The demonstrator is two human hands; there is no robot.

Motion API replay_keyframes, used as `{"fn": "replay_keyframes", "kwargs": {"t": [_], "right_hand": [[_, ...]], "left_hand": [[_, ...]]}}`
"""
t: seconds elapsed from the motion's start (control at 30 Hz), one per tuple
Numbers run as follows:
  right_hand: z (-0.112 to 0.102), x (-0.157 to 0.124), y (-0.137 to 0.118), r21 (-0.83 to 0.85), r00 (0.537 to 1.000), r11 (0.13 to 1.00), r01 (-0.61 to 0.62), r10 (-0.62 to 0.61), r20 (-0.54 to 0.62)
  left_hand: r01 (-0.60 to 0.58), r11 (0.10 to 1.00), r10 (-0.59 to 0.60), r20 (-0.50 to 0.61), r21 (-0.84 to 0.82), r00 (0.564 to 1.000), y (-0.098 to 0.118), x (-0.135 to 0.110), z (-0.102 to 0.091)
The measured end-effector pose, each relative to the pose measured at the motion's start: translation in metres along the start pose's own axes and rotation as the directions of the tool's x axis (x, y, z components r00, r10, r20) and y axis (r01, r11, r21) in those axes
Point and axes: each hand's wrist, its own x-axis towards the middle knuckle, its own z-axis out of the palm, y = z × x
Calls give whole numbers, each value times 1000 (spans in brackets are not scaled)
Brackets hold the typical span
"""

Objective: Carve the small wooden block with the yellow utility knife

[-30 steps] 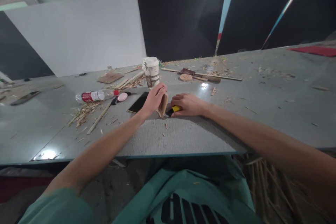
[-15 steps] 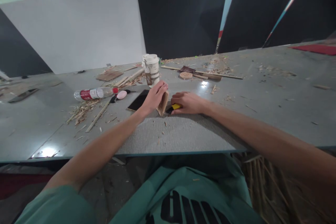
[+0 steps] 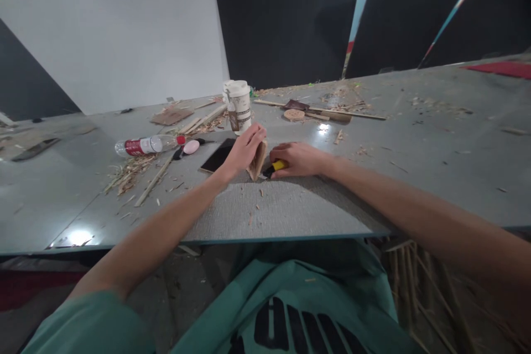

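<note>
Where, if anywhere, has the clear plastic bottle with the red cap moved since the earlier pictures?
No. The bottle lies in the same spot on the grey tabletop, judged against the white wall panel behind; the view itself shifted.

The grey table is littered with wood scraps. With the lidded white cup as landmark: left of it lies a clear bottle with a red cap, on its side, a pink oval object near that cap; beyond them, a flat brown piece. Nearer than the cup rests a dark flat panel. Right of the cup lie a round wooden disc and, far off, a red sheet.
</note>
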Motion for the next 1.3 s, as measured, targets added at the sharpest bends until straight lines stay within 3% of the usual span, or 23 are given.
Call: {"fn": "replay_keyframes", "kwargs": {"t": [0.23,0.4,0.7,0.93,1.1,1.3], "right_hand": [[6,-2,10,-21,998,998,-55,55,27],[9,-4,14,-34,995,996,-88,89,54],[3,-3,10,12,996,997,-83,82,16],[0,-3,3,38,995,995,-93,95,-39],[-3,-4,0,48,991,991,-128,130,-42],[-4,-3,-1,29,987,987,-160,160,-22]], "left_hand": [[19,993,-51,270,120,962,3,-12,9],[16,985,-70,314,171,947,0,-16,13],[43,992,-67,203,118,977,6,-15,11],[111,971,-126,-57,-214,990,-4,-6,11],[113,893,-164,-80,-436,983,-2,-5,9],[129,883,-169,-49,-450,984,-5,-5,10]]}}
